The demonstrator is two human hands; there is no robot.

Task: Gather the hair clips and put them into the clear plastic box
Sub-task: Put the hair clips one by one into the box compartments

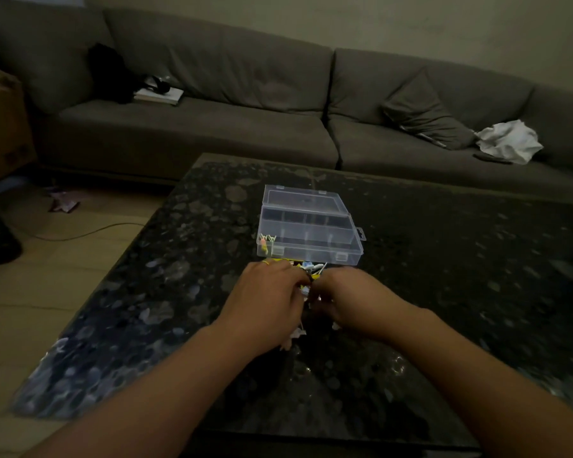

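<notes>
The clear plastic box [315,233] stands open on the dark speckled table [444,259], its lid folded back. A few small hair clips [266,242] lie in its front left compartment. Just in front of the box is a pile of small coloured hair clips [311,268] on something yellow. My left hand [265,299] and my right hand [351,299] are side by side over that pile, fingers curled around clips between them. Most of the pile is hidden under my hands. A few pale clips [296,333] lie below my left hand.
A long grey sofa [212,127] runs behind the table, with a book and dark items at its left, a cushion [424,114] and a white cloth [510,140] at its right. A cardboard box [0,123] and a cable [80,233] are on the wooden floor to the left.
</notes>
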